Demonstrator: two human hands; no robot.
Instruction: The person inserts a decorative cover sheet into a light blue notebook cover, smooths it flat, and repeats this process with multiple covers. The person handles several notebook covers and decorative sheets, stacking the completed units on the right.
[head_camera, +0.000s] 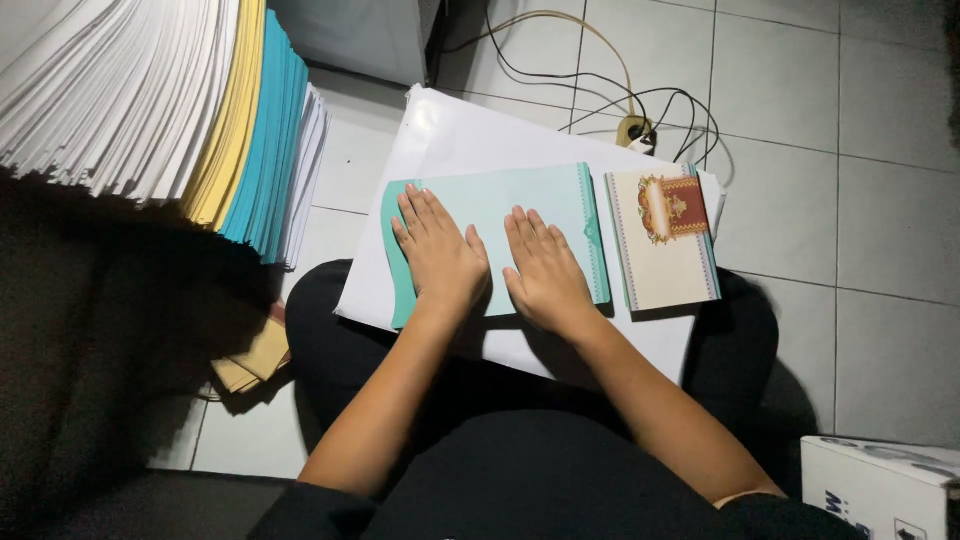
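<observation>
A pale teal folded card (530, 205) with a darker teal wavy edge lies on a large white sheet (470, 135) resting across my lap. My left hand (437, 255) presses flat on the card's left half, fingers spread. Beside it, my right hand (545, 270) lies flat on the card's middle, palm down. Neither hand grips anything. To the right of the card lies a cream card stack (663, 240) with a red and gold ornament on top.
A tall stack of white, yellow and teal paper (190, 110) rises at the left. Brown envelopes (255, 362) lie on the tiled floor below it. Cables and a plug (636, 130) sit beyond the sheet. A white box (880, 485) is at the lower right.
</observation>
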